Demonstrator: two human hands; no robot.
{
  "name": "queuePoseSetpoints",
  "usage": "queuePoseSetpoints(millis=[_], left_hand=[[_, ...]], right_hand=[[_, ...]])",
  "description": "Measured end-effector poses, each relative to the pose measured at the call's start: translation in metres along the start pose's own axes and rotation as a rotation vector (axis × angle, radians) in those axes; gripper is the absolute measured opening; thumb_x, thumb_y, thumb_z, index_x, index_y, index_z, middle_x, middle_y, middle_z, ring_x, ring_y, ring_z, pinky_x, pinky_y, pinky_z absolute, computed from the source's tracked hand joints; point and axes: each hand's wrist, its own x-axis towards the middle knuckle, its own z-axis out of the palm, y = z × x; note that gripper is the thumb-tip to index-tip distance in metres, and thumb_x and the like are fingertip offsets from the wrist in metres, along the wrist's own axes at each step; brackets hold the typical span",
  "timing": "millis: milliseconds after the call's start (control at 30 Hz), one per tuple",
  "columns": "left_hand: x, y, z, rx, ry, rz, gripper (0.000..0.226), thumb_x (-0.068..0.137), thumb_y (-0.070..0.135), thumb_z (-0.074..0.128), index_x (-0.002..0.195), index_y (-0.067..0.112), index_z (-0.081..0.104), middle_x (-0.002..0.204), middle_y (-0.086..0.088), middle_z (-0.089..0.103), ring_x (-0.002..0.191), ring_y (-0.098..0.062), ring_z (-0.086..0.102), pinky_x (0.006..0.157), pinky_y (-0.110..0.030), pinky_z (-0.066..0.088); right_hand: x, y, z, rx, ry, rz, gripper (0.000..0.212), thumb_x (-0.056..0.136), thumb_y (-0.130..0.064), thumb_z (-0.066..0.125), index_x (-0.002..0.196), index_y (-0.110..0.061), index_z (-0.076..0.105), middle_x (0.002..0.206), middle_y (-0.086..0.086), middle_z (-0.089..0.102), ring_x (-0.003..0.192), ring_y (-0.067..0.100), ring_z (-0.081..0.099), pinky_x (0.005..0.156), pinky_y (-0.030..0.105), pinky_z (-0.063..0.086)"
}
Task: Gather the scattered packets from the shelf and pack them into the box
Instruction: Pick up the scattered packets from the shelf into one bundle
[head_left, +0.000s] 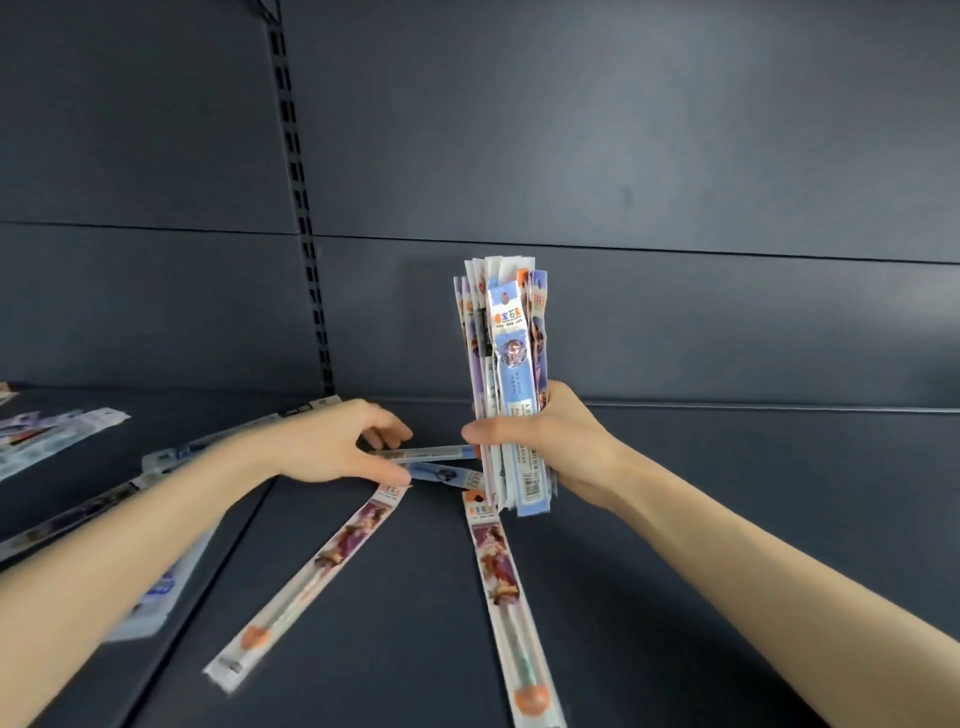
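Note:
My right hand (540, 447) grips an upright bundle of packets (506, 358), long narrow pen packets in blue, white and purple. My left hand (343, 441) hovers low over the dark shelf (727, 519), fingers curled and apart, thumb and fingertips close to a thin packet (426, 453) lying crosswise. Whether they touch it is unclear. A blue packet (447, 474) lies just below it. Two long packets with orange caps lie flat nearer me, one slanting left (317, 574), one pointing toward me (506, 597). No box is in view.
More packets lie scattered at the left of the shelf (57, 434), some under my left forearm (150, 603). The dark back panel (623, 156) rises behind, with a slotted upright rail (304, 208). A seam between shelf boards runs diagonally at lower left.

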Motion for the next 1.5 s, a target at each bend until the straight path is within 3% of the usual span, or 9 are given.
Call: queuePoseSetpoints(millis=[333, 467, 533, 700, 900, 1067, 1233, 1400, 1500], left_hand=[[0.022, -0.022, 0.0, -0.093, -0.009, 0.211, 0.021, 0.076, 0.031, 0.077, 0.087, 0.015, 0.07, 0.063, 0.01, 0.055, 0.051, 0.001, 0.045, 0.051, -0.013, 0.035], [0.023, -0.029, -0.003, -0.192, 0.098, 0.138, 0.031, 0.079, 0.032, 0.074, 0.075, 0.002, 0.065, 0.06, 0.001, 0.042, 0.054, -0.011, 0.035, 0.047, -0.02, 0.023], [0.024, -0.036, -0.008, -0.317, 0.221, 0.07, 0.031, 0.08, 0.031, 0.073, 0.079, 0.001, 0.066, 0.063, -0.005, 0.051, 0.057, -0.016, 0.044, 0.051, -0.024, 0.031], [0.025, -0.041, -0.014, -0.735, 0.412, -0.043, 0.016, 0.082, 0.022, 0.073, 0.093, 0.01, 0.074, 0.093, -0.007, 0.074, 0.09, -0.025, 0.07, 0.083, -0.041, 0.055], [0.019, -0.03, -0.013, -0.831, 0.452, -0.025, 0.014, 0.083, 0.02, 0.071, 0.093, 0.011, 0.074, 0.091, -0.005, 0.075, 0.084, -0.018, 0.07, 0.071, -0.029, 0.054], [0.014, -0.015, -0.013, -0.874, 0.566, 0.031, 0.015, 0.082, 0.019, 0.072, 0.085, 0.005, 0.073, 0.088, -0.01, 0.074, 0.085, -0.028, 0.07, 0.074, -0.042, 0.057], [0.01, -0.004, -0.014, -0.986, 0.617, 0.092, 0.01, 0.085, 0.016, 0.069, 0.085, 0.006, 0.073, 0.084, -0.007, 0.073, 0.074, -0.019, 0.07, 0.05, -0.02, 0.053], [0.009, -0.007, -0.015, -1.244, 0.619, 0.033, 0.005, 0.088, 0.019, 0.066, 0.09, 0.022, 0.07, 0.081, 0.0, 0.07, 0.067, -0.011, 0.066, 0.064, -0.023, 0.056], [0.012, -0.01, -0.01, -1.373, 0.55, -0.032, 0.013, 0.086, 0.016, 0.067, 0.098, 0.011, 0.071, 0.069, 0.003, 0.068, 0.064, -0.011, 0.061, 0.067, -0.024, 0.05]], right_hand=[[0.024, -0.006, 0.043, -0.047, 0.117, 0.051, 0.017, 0.077, -0.006, 0.073, 0.091, -0.008, 0.064, 0.086, 0.008, 0.064, 0.084, 0.019, 0.066, 0.085, 0.036, 0.055], [0.025, -0.002, 0.047, 0.03, 0.201, 0.011, 0.01, 0.076, 0.0, 0.072, 0.078, -0.007, 0.065, 0.07, 0.002, 0.066, 0.069, 0.014, 0.067, 0.067, 0.026, 0.057], [0.025, 0.001, 0.045, 0.058, 0.233, -0.008, 0.011, 0.072, -0.001, 0.074, 0.071, -0.01, 0.067, 0.064, 0.001, 0.068, 0.061, 0.012, 0.066, 0.06, 0.024, 0.054], [0.029, 0.006, 0.048, 0.115, 0.26, -0.003, 0.024, 0.062, -0.013, 0.074, 0.085, -0.008, 0.068, 0.097, 0.022, 0.071, 0.073, 0.018, 0.07, 0.071, 0.03, 0.056], [0.031, 0.009, 0.053, 0.051, 0.239, 0.052, 0.037, 0.062, -0.018, 0.075, 0.098, -0.014, 0.067, 0.1, 0.008, 0.074, 0.098, 0.024, 0.07, 0.098, 0.048, 0.05], [0.03, 0.005, 0.056, 0.065, 0.185, 0.058, 0.026, 0.062, -0.016, 0.075, 0.086, -0.011, 0.067, 0.081, 0.004, 0.075, 0.078, 0.02, 0.073, 0.085, 0.044, 0.055], [0.03, 0.002, 0.06, 0.081, 0.146, 0.075, 0.018, 0.069, 0.002, 0.075, 0.077, -0.013, 0.071, 0.077, 0.003, 0.074, 0.075, 0.022, 0.071, 0.075, 0.036, 0.057], [0.031, 0.001, 0.05, 0.173, 0.224, 0.058, 0.015, 0.066, 0.001, 0.071, 0.072, -0.011, 0.065, 0.065, 0.001, 0.067, 0.062, 0.017, 0.067, 0.065, 0.034, 0.054], [0.033, 0.002, 0.042, 0.302, 0.33, 0.025, 0.018, 0.07, 0.003, 0.071, 0.077, -0.011, 0.061, 0.066, 0.003, 0.061, 0.064, 0.02, 0.063, 0.064, 0.034, 0.053]])
